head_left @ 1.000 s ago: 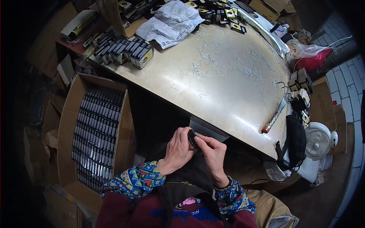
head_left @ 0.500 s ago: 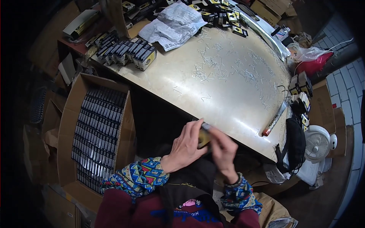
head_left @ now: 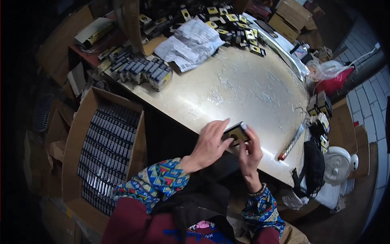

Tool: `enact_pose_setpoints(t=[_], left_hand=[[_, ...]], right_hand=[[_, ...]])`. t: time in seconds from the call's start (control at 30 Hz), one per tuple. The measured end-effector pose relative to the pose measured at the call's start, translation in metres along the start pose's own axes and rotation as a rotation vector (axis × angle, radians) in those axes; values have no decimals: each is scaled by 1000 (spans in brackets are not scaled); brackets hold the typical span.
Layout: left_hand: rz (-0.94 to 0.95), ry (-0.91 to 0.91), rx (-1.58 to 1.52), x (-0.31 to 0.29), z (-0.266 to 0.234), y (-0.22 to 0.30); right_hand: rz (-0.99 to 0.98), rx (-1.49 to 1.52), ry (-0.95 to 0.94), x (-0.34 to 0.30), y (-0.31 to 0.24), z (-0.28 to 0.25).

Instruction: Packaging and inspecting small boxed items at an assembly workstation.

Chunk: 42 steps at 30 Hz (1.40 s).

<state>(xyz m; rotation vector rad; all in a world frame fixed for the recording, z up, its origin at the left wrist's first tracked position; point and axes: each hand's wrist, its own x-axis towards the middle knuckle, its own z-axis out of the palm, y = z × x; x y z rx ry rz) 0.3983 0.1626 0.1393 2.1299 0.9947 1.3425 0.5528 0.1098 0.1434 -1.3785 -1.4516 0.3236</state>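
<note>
A small black and yellow box (head_left: 237, 135) is held between my two hands at the table's near edge. My left hand (head_left: 208, 144) grips its left side, thumb bent against the face towards me. On the other side, the fingers and thumb of my right hand (head_left: 251, 149) pinch the box. A light upper edge of the box shows between my hands; whether its flap is closed I cannot tell. Thin bent metal wires (head_left: 266, 87) lie scattered over the table (head_left: 178, 101) beyond my hands.
An open carton (head_left: 137, 162) packed with rows of small boxes stands at left. Stacked boxes (head_left: 160, 77), crumpled paper (head_left: 191, 42) and a heap of loose boxes (head_left: 233, 18) are on the far side. A tape-wrapped hooked tool (head_left: 291, 143) lies at right, near a white fan (head_left: 338, 164).
Both hands have moved up and slightly right with the box, now over the table's edge. My right hand, blurred before, now pinches the box's right side. The whole view has shifted slightly.
</note>
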Motion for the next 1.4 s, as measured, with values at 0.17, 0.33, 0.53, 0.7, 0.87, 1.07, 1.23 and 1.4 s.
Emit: enact_pose_setpoints(t=[0.17,0.33,0.53,0.7,0.87,1.07,1.23,1.4], left_hand=[[-21,-61,191,40,-44,-34],[68,58,591,94,-107,-81],[247,-451,308,194,-11,-122],[83,-469,997,241,20,-182],[211,-387,1147,282,-4,-220],[536,-655,877,311,10,-216],[298,-810,586,289,26,-182],[82,-765,186,285,21,-161]], right_hand=[[-70,29,-138,28,0,31],[-358,-546,-344,80,29,58],[-326,-757,-367,156,86,78],[-355,-885,-471,130,91,14],[-220,-1121,-498,139,122,-58],[223,-854,-378,168,161,-68],[122,-737,-646,144,134,-81],[383,-774,-276,167,186,-118]])
